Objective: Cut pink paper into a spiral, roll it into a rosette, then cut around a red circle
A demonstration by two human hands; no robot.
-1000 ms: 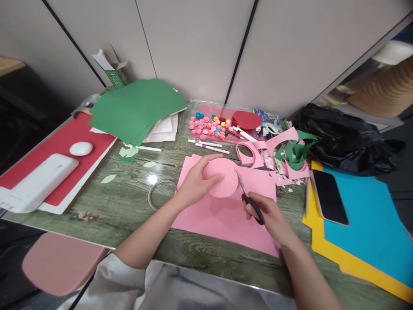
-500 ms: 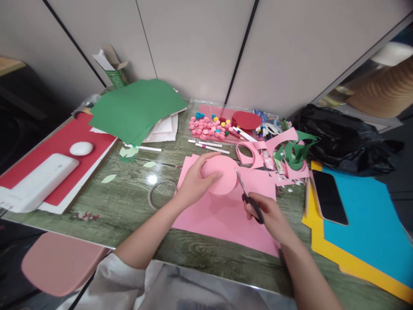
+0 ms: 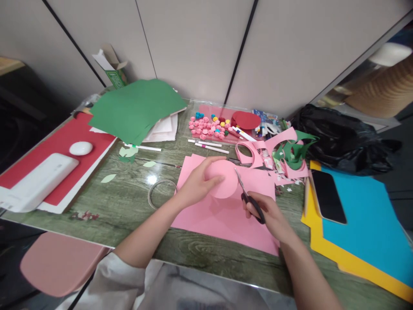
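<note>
My left hand pinches a round pink paper disc and holds it just above a large pink sheet lying on the table. My right hand grips black-handled scissors, whose blades point up and to the left at the right edge of the disc. A grey-white sleeve covers my left upper arm at the bottom of the view.
Green sheets lie at the back left over white paper. A white mouse and white device rest on a red mat. Small pink paper roses, markers, paper scraps, a phone on blue and yellow sheets, and a wire ring surround the work.
The pink disc has turned slightly in my left hand and sits a little more to the right. The scissors have stayed at its right edge, shifting only slightly.
</note>
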